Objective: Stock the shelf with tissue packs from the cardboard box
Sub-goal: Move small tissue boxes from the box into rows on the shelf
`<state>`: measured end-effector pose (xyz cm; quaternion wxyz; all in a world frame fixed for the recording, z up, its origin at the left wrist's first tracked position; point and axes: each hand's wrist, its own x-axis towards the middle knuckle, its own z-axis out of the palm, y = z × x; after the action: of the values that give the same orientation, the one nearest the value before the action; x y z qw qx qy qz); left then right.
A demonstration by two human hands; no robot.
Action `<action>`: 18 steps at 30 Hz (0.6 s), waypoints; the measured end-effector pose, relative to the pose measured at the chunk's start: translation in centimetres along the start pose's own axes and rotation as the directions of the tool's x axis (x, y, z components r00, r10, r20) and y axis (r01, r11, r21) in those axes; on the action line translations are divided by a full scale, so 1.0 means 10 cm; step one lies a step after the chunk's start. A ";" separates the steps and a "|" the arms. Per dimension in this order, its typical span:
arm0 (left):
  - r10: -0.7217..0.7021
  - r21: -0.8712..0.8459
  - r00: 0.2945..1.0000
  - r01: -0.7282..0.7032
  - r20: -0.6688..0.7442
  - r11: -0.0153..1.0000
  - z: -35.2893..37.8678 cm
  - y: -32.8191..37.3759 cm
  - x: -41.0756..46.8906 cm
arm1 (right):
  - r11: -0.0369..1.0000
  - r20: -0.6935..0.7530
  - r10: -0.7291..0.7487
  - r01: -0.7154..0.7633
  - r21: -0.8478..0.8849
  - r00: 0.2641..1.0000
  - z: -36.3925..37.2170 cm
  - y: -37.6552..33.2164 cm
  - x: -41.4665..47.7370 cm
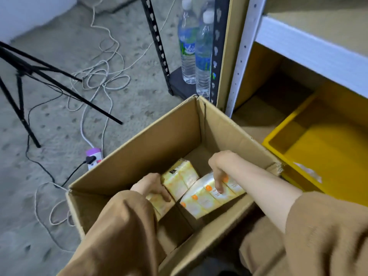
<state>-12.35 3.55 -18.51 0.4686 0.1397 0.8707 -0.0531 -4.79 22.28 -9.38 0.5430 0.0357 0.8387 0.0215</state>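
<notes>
An open cardboard box (151,140) stands on the floor in front of me. Inside lie yellow-and-white tissue packs with orange dots. My left hand (151,186) reaches into the box and grips a tissue pack (159,204) at the box's near left, its fingers curled over the pack's top. My right hand (219,168) is also inside, fingers curled over the far edge of a long multi-pack (207,198) lying flat. Another pack (179,176) stands between the two hands. The shelf (310,48) with white metal posts rises at the right.
A yellow plastic bin (318,148) sits on the shelf's bottom level, right of the box. Water bottles (196,48) stand on a black rack behind. A black tripod (25,76), tangled white cables and a power strip (93,158) lie on the concrete floor at left.
</notes>
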 end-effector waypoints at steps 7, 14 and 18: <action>0.120 0.029 0.982 -0.117 -0.149 0.993 -0.60 0.02 -0.93 | 0.995 -0.250 0.046 -0.022 0.097 0.967 -0.11 0.06 -0.79; 0.229 0.112 0.880 -0.200 -0.415 0.973 -1.07 0.22 -1.87 | 0.981 -0.563 0.167 -0.078 0.179 0.810 -0.07 0.24 -1.66; 0.300 0.189 0.793 -0.235 -0.530 0.954 -1.26 0.45 -2.36 | 0.958 -0.652 0.273 -0.139 0.251 0.708 0.02 0.44 -2.17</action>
<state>-8.82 6.11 8.26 0.1909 0.2970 0.9356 0.0073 4.42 24.81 10.57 0.1871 0.1688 0.9676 0.0168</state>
